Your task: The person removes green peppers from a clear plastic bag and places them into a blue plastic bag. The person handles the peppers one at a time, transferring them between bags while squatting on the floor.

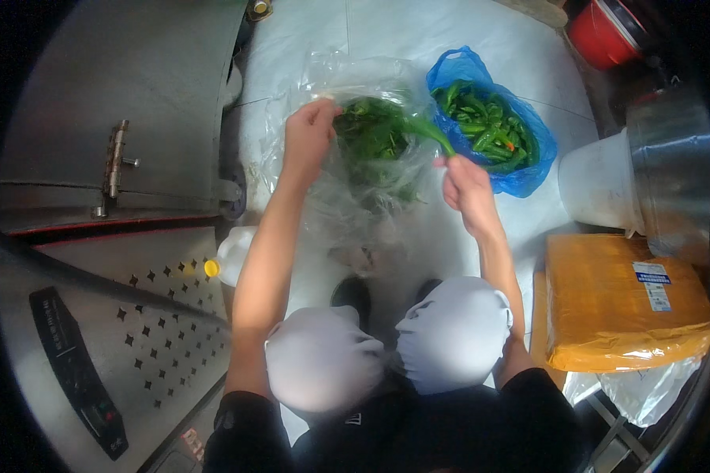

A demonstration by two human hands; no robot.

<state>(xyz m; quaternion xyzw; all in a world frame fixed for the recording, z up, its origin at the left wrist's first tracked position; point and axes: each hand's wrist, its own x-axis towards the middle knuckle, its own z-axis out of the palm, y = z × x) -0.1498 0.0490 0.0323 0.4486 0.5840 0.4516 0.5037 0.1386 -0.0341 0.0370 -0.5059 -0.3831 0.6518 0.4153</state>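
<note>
A crumpled clear plastic bag (355, 189) lies spread on the floor in front of my feet, with dark green vegetables (378, 133) inside, blurred under the film. My left hand (310, 136) is at its left rim, fingers pinched together on the plastic. My right hand (467, 189) grips the lower end of a long green pepper (429, 131), whose other end reaches over the bag's right side. Just beyond that hand stands an opened blue plastic bag (523, 183) full of green chili peppers (488, 121), one with an orange-red tip.
A white jug (236, 257) with a yellow cap stands by my left forearm, beside steel cabinets (112, 88). On the right are a taped carton (615, 301), a white bucket (600, 177), a metal container (674, 165) and a red bucket (603, 35).
</note>
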